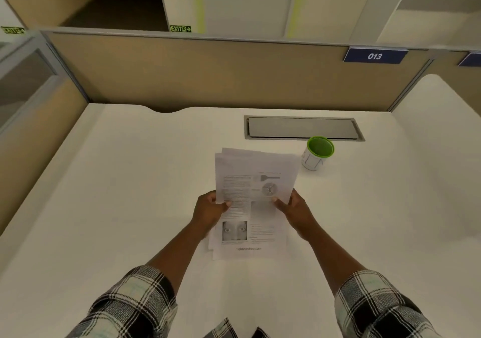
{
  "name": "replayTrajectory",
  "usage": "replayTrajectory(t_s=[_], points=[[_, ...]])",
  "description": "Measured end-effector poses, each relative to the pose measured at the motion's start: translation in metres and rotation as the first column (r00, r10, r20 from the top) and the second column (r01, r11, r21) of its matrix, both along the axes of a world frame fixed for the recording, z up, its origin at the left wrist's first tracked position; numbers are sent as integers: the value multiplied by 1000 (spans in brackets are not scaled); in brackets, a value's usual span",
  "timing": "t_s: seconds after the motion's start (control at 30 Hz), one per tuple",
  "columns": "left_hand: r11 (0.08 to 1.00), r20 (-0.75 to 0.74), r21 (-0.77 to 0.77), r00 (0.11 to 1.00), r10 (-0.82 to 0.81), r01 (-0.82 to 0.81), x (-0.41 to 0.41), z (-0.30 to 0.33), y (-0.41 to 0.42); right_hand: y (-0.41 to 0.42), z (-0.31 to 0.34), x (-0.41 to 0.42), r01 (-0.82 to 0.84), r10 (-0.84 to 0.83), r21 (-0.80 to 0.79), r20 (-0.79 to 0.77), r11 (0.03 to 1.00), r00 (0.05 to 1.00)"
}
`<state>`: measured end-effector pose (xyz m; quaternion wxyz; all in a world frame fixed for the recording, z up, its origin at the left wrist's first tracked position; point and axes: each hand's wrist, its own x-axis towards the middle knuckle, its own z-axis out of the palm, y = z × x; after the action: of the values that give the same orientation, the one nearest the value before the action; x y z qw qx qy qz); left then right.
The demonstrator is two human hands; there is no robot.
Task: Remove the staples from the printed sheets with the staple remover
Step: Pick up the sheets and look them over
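Observation:
A stack of printed sheets point(250, 197) with text and pictures is held over the white desk, its top part lifted and bent toward the back. My left hand point(209, 208) grips the left edge of the stack, thumb on top. My right hand point(295, 208) grips the right edge the same way. The bottom sheet shows a photo of two eyes and a web address near its lower edge. No staple remover and no staples can be made out.
A white cup with a green rim point(318, 152) stands just right of the sheets' far corner. A grey cable flap point(303, 128) is set into the desk point(130, 194) behind it. Tan cubicle panels point(208, 72) enclose the back and sides.

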<state>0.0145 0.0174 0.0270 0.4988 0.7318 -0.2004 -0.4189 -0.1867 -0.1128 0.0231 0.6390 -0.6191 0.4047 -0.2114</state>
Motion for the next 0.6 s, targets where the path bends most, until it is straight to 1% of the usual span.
replayTrajectory(t_s=[0.07,0.13,0.23,0.3,0.37,0.43,0.53,0.6], points=[[998,58,-59,998,31,-27,-4,8,-5,-4,12,3,46,-49,-107,-27,993,998],[990,180,-123,979,90,-69,-10,17,-11,-10,19,6,102,-105,-167,-11,981,994],[969,325,-200,924,204,-144,-24,31,-17,-17,27,10,140,-136,-233,34,962,990],[963,392,-220,890,233,-155,-29,35,-18,-17,32,12,146,-136,-259,55,955,989],[956,416,-240,872,259,-170,-33,36,-19,-17,34,11,132,-124,-306,45,943,991],[946,396,-266,874,283,-186,-34,37,-18,-15,35,10,110,-101,-334,44,936,994],[929,364,-312,878,312,-200,-34,44,-18,-16,35,8,82,-67,-331,56,940,996],[915,384,-355,862,330,-192,-33,50,-19,-17,37,8,78,-58,-336,69,939,996]])
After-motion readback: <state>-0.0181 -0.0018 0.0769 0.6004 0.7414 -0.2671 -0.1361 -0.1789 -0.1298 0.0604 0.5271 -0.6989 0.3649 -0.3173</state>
